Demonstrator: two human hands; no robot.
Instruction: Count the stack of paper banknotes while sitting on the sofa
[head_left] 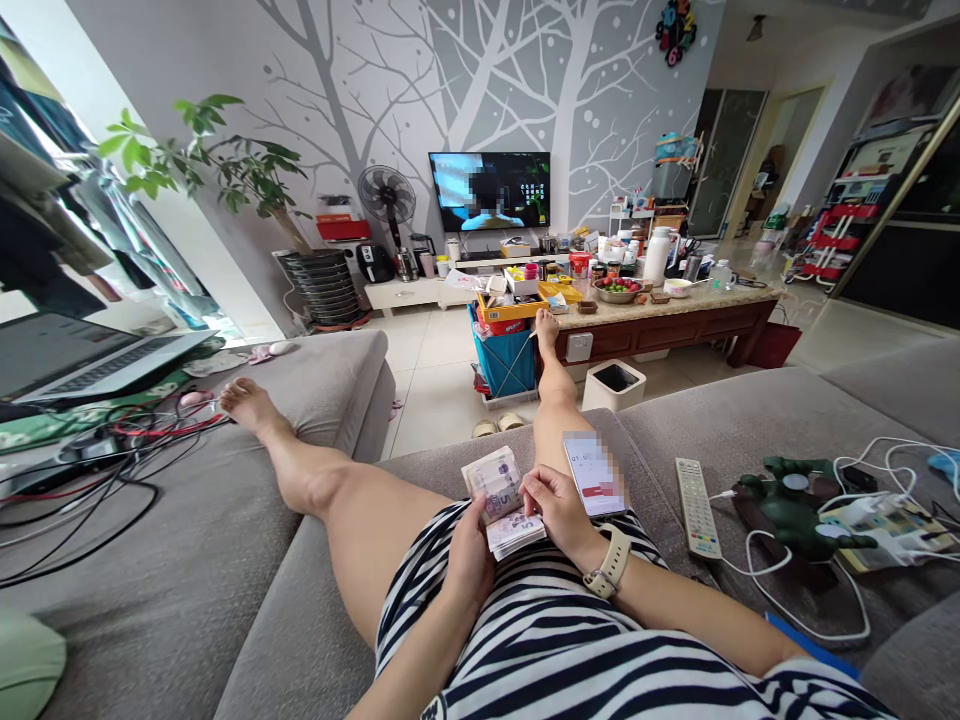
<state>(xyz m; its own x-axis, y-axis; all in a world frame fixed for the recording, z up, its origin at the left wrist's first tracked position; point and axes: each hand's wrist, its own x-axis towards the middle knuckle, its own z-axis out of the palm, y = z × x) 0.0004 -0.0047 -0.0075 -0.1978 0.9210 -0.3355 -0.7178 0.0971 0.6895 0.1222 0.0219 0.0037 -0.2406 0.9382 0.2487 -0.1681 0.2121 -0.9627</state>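
Note:
I sit on a grey sofa [712,420] with my legs stretched out. My left hand [466,560] is closed around a stack of banknotes [501,500] held over my lap. My right hand [555,505], with a watch on its wrist, pinches the top notes of the stack at their right edge. A phone [594,473] with a lit screen lies on my right thigh, just beside the right hand.
A white remote [697,506], a green toy fist [795,505] and white cables lie on the sofa to the right. A laptop [82,360] and tangled cords are at the left. Ahead stand a cluttered coffee table [675,310], a white bin [613,383] and a television [489,190].

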